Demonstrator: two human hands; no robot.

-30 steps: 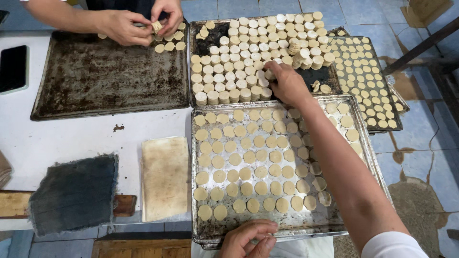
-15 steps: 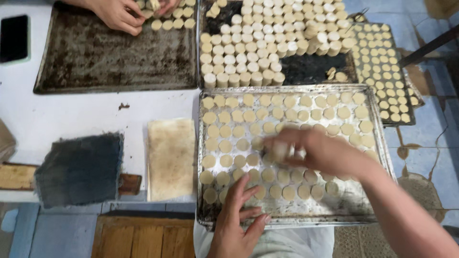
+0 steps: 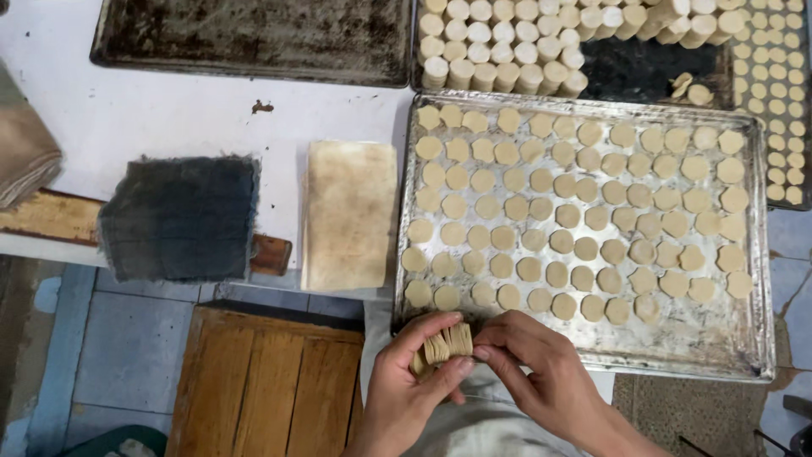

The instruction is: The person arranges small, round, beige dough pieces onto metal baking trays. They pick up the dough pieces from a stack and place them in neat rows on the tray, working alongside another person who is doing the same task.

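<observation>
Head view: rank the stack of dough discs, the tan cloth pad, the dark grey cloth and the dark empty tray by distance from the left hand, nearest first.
1. Stack of dough discs: held in the left hand.
2. Tan cloth pad: just above, on the table edge.
3. Dark grey cloth: farther left.
4. Dark empty tray: far side, top left.

Both hands meet at the near edge of the metal tray (image 3: 753, 338). The left hand (image 3: 406, 389) cradles a short stack of dough discs (image 3: 444, 345) lying on its side, thumb pressed under it, while the right hand (image 3: 541, 372) pinches the stack's end with its fingertips. The tray is covered with rows of flat dough rounds (image 3: 575, 211), its near right corner bare. Behind it, a dark tray (image 3: 643, 68) carries upright stacks of discs (image 3: 507, 42). On the white bench (image 3: 169, 110) lie a beige cloth (image 3: 348, 211) and a dark grey cloth (image 3: 179, 216); an empty blackened tray (image 3: 254, 38) sits further back.
</observation>
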